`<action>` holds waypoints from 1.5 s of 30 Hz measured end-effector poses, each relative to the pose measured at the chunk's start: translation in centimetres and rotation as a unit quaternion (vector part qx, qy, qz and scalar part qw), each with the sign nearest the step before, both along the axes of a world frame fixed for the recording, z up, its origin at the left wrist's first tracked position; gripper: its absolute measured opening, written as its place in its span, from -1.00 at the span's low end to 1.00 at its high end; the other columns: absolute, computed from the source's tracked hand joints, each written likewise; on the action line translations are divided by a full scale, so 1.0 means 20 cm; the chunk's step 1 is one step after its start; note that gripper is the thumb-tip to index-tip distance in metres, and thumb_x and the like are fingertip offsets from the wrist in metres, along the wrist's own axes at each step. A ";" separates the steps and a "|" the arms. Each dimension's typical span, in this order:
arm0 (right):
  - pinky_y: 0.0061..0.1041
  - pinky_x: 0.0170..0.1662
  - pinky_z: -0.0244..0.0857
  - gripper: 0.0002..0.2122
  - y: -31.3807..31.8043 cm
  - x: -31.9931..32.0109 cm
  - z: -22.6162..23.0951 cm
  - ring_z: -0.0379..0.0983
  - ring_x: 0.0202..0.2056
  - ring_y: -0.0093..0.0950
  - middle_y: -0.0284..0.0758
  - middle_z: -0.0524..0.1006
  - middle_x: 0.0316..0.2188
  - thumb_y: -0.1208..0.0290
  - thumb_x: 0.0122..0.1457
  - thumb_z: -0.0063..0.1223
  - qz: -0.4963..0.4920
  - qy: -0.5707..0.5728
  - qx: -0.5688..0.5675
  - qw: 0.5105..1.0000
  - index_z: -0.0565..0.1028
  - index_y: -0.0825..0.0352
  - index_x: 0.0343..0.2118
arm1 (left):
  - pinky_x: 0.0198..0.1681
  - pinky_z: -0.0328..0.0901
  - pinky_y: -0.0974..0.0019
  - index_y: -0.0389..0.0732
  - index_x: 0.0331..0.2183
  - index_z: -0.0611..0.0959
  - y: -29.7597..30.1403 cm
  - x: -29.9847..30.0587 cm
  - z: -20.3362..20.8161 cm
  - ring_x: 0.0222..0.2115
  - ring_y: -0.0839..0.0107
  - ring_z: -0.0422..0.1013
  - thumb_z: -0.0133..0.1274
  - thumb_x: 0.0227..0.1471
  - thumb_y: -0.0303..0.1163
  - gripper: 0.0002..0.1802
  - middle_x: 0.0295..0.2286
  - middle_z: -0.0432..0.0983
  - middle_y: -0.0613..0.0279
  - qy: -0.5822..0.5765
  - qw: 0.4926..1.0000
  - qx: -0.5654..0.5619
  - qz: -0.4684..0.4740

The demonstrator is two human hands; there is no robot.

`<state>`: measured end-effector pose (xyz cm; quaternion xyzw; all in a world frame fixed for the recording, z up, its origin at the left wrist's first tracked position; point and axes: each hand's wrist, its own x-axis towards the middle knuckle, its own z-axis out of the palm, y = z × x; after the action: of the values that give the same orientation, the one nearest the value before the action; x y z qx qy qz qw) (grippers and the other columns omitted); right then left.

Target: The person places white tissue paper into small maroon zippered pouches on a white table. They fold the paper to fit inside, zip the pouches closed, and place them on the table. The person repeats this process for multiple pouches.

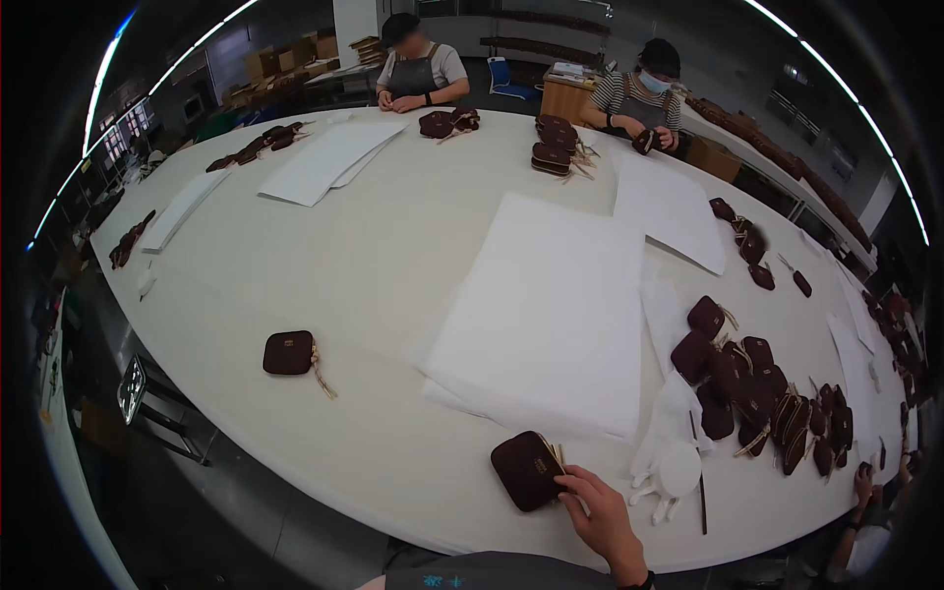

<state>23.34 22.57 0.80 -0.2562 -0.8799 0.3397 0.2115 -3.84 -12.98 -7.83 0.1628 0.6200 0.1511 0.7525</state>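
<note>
A dark maroon zip pouch (525,472) lies at the near edge of the table, slightly turned, with gold lettering and a gold-coloured zip pull at its right side. My right hand (598,513) reaches in from the lower right, thumb and fingers closed on the pouch's right edge beside the pull. My left hand is out of sight. Another maroon pouch (288,353) lies apart to the left, its light tassel (321,378) trailing on the table.
White sheets (551,315) lie mid-table. At right are a heap of maroon pouches (747,383), a round white object (678,468) and a thin black rod (701,487). Two co-workers (423,77) (644,98) sit at the far side; another person's hand (863,482) shows at far right.
</note>
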 end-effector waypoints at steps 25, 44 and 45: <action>-0.42 -0.21 0.49 -0.69 0.05 0.06 -0.02 0.63 -0.28 -0.32 -0.20 0.62 -0.10 0.60 0.13 0.22 0.020 -0.026 -0.045 0.998 0.57 0.25 -0.04 | -0.50 0.44 0.38 -0.28 -0.42 0.74 -0.02 0.15 -0.06 -0.61 0.43 0.56 0.08 0.22 -0.06 -0.54 -0.61 0.62 0.21 -0.065 0.995 -0.073 0.032; -0.41 -0.20 0.41 -0.70 0.07 -0.12 0.04 0.52 -0.26 -0.31 -0.24 0.60 -0.27 0.42 0.08 0.36 -0.050 -0.030 -0.035 0.998 0.59 0.37 -0.14 | -0.05 0.38 0.24 -0.21 -0.06 0.63 1.29 -0.02 0.61 -0.02 0.28 0.42 0.32 0.06 -0.32 -0.60 0.00 0.48 0.16 0.366 0.673 0.641 -0.055; -0.40 -0.22 0.38 -0.74 0.08 -0.13 -0.01 0.46 -0.29 -0.30 -0.27 0.56 -0.33 0.45 0.06 0.35 -0.008 -0.063 0.012 0.998 0.58 0.36 -0.18 | -0.01 0.36 0.21 -0.21 -0.05 0.61 1.39 -0.01 0.48 0.01 0.24 0.38 0.31 0.07 -0.30 -0.58 0.03 0.44 0.17 0.328 0.692 0.636 -0.092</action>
<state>20.72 24.23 0.60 -0.2819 -0.8935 0.3101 0.1616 -4.12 14.80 1.84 0.6978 0.5653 0.3764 0.2275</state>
